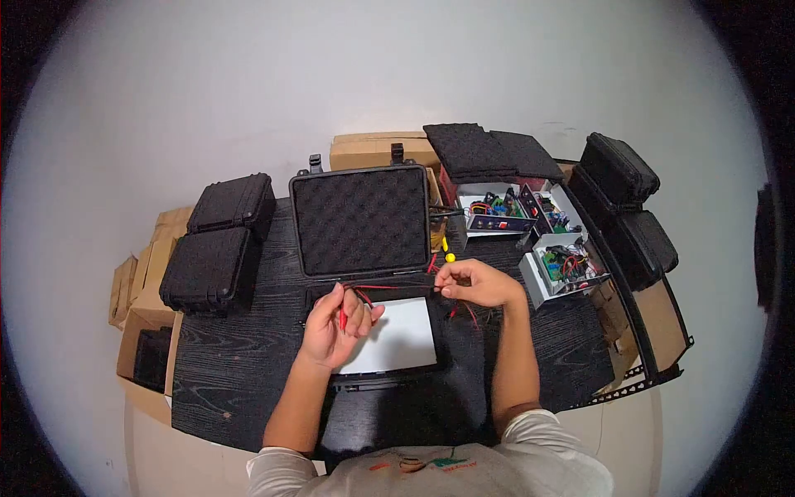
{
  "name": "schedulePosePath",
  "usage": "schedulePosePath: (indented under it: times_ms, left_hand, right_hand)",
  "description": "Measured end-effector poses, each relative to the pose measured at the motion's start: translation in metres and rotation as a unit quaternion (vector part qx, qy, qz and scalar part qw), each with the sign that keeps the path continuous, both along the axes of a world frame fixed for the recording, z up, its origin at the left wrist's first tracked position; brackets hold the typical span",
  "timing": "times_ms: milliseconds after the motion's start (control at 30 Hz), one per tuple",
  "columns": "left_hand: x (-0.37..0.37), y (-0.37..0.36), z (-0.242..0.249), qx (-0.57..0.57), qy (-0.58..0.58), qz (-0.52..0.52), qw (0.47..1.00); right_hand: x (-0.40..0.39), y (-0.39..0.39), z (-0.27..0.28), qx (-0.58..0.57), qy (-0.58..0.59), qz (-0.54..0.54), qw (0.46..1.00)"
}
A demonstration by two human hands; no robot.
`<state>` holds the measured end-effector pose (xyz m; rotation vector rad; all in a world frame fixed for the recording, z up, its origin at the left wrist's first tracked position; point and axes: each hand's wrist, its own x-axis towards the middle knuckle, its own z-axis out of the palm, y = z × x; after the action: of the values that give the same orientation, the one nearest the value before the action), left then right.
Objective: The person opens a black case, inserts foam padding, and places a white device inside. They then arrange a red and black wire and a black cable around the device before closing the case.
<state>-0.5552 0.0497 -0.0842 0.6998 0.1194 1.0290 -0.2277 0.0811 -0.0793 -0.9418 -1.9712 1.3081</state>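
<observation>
A pair of thin red and black wires [381, 287] runs between my two hands above the open case. My left hand [335, 325] has its fingers curled round one end, where a red clip or probe [343, 320] shows. Thumb and forefinger of my right hand [480, 284] pinch the wires at the other end, and loose wire ends hang below it. Under my hands, a white panel [406, 338] fills the base of the black hard case. Its raised lid [364, 222] is lined with bumpy foam. The exact kind of wire ends is too small to tell.
Closed black cases are stacked at left [207, 265] and right [621, 170]. White boxes of circuit boards and wires [563, 269] sit to the right. A yellow-handled tool [450, 258] lies beside the lid. Foam sheets [464, 153] and cardboard boxes [385, 147] stand behind.
</observation>
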Motion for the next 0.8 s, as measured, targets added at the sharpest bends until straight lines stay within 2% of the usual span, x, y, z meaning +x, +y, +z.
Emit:
schedulePosePath:
  times_ms: [167, 300, 367, 467, 500, 600, 700, 800]
  left_hand:
    - [-0.001, 0.001, 0.005, -0.003, 0.008, 0.054, 0.998]
    - [-0.011, 0.006, 0.006, 0.004, 0.008, 0.096, 0.995]
    - [-0.012, 0.006, 0.007, 0.021, 0.040, 0.118, 0.992]
    - [-0.011, 0.009, 0.003, 0.044, 0.092, 0.149, 0.984]
    - [-0.010, 0.009, 0.002, 0.052, 0.110, 0.159, 0.980]
    - [-0.007, 0.008, 0.006, 0.067, 0.179, 0.180, 0.965]
    - [-0.001, 0.005, 0.007, 0.112, 0.267, 0.193, 0.938]
    - [-0.002, 0.005, 0.006, 0.137, 0.285, 0.183, 0.931]
  right_hand:
    - [0.015, -0.005, 0.008, -0.035, -0.012, -0.040, 0.999]
    - [0.026, 0.001, -0.003, -0.010, 0.008, -0.104, 0.994]
    - [0.028, 0.004, -0.006, 0.030, 0.040, -0.141, 0.989]
    - [0.032, 0.005, -0.003, -0.012, 0.087, -0.188, 0.978]
    - [0.025, 0.007, -0.003, 0.030, 0.128, -0.206, 0.970]
    - [0.016, 0.003, 0.005, 0.018, 0.188, -0.234, 0.954]
    - [0.007, 0.001, 0.006, 0.061, 0.102, -0.191, 0.974]
    - [-0.007, -0.003, 0.014, 0.034, 0.222, -0.202, 0.953]
